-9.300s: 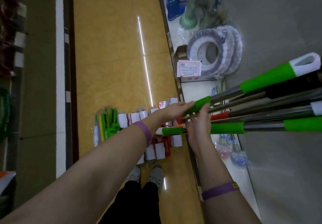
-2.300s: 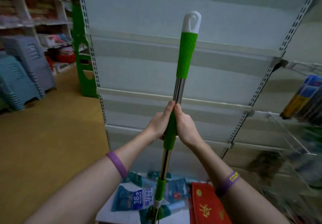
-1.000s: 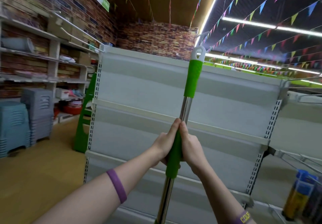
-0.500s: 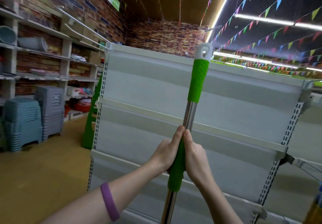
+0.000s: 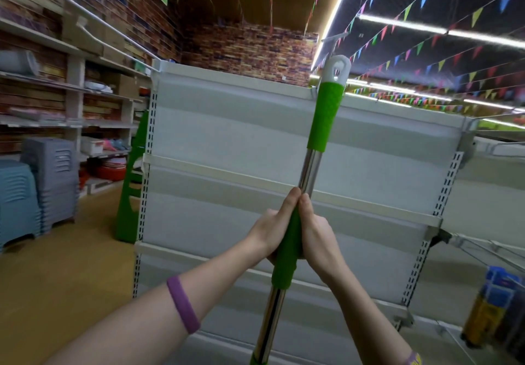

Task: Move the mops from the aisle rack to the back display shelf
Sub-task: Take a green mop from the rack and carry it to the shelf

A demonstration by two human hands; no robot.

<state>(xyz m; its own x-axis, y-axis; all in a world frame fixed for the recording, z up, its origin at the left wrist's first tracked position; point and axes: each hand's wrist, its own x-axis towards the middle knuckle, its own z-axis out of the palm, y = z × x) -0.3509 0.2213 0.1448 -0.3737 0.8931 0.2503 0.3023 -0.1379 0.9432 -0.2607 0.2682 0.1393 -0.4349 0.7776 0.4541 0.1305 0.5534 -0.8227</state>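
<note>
— Grips: left grip, right grip?
— Both clenched round 1 mop, upright, at its lower green sleeve.
— Step?
— Delivery, I'd say: next, hang or lean it on the back display shelf beyond.

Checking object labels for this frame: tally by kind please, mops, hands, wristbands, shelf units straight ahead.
mop: 1
hands: 2, left hand and right hand, both gripping the mop's green sleeve
purple wristbands: 2, left wristband, right wristband cut off at the frame edge
display shelf: 1
total: 6
</note>
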